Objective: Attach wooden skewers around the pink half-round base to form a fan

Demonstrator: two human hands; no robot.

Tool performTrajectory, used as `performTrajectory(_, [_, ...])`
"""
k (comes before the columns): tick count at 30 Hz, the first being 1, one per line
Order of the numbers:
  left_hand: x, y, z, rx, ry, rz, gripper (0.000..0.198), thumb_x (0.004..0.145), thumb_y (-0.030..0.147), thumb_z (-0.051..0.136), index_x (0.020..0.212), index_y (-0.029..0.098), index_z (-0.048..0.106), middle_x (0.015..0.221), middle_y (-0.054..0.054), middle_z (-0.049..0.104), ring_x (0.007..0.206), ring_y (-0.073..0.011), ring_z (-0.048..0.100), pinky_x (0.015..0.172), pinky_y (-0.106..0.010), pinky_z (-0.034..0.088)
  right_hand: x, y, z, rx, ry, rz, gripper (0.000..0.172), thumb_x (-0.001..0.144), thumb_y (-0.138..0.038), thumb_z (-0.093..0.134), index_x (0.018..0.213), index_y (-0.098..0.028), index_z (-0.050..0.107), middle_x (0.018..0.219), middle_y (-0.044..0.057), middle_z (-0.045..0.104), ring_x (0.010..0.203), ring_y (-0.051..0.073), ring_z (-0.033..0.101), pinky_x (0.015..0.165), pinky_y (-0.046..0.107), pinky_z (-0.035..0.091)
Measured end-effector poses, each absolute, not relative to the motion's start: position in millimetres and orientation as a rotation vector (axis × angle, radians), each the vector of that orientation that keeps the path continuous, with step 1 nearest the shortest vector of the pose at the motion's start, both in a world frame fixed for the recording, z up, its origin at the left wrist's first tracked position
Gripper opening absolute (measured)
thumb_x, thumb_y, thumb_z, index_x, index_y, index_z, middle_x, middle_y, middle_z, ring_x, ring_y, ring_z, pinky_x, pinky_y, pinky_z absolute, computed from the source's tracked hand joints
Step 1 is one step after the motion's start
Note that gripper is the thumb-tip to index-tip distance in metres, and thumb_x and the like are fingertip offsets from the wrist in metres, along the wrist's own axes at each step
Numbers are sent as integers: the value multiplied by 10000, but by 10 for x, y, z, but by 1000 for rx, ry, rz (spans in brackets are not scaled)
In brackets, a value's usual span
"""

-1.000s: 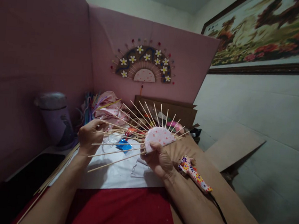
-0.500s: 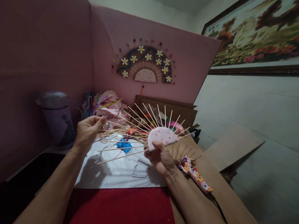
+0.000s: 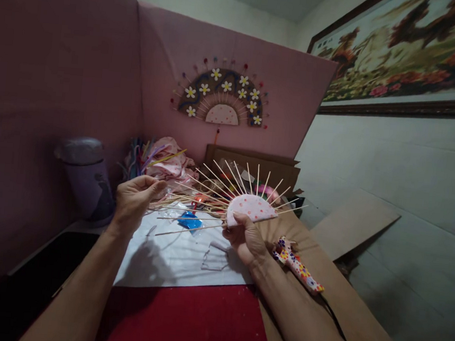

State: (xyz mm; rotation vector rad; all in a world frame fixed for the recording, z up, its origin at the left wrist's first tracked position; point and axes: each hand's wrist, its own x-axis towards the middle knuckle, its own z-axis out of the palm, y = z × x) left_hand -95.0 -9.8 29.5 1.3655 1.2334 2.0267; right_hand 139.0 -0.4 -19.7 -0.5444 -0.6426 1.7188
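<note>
My right hand (image 3: 245,238) grips the lower edge of a pink dotted half-disc (image 3: 251,208) with several thin wooden sticks (image 3: 192,210) fanning out of it, held up above the table. My left hand (image 3: 134,200) is at the left end of the fan, fingers curled and pinched at the tips of the sticks. A white sheet (image 3: 180,256) lies on the table below both hands, with a small blue piece (image 3: 189,221) on it.
A finished flower-decorated fan (image 3: 222,100) hangs on the pink board behind. A purple lidded container (image 3: 85,179) stands at left beside a bundle of coloured strips (image 3: 141,155). A colourful dotted glue gun (image 3: 296,265) lies on brown cardboard (image 3: 320,295) at right. A cardboard box (image 3: 252,164) sits behind.
My right hand has turned the stick fan so its left sticks rise nearer to level. My left hand shifted slightly up and left along the stick tips.
</note>
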Motion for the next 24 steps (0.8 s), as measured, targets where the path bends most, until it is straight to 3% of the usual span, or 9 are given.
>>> performTrajectory(16, [-974,-90,304,1253,963,1899,158,555,251,736,600,147,626,570,3,592,516,-94,524,502,-207,419,1416,-17,-176,-534,-637,1710,118,602,-129,637,712,-149,599,612,-4,676,491,107,594,440,197,443])
performTrajectory(24, [-1016,-38,261,1249,987,1922,193,573,278,733,609,131,612,533,1,571,476,-80,496,456,-195,377,1408,-41,-154,-511,-641,1738,95,622,-133,635,706,-157,596,609,-8,670,500,107,593,439,200,451])
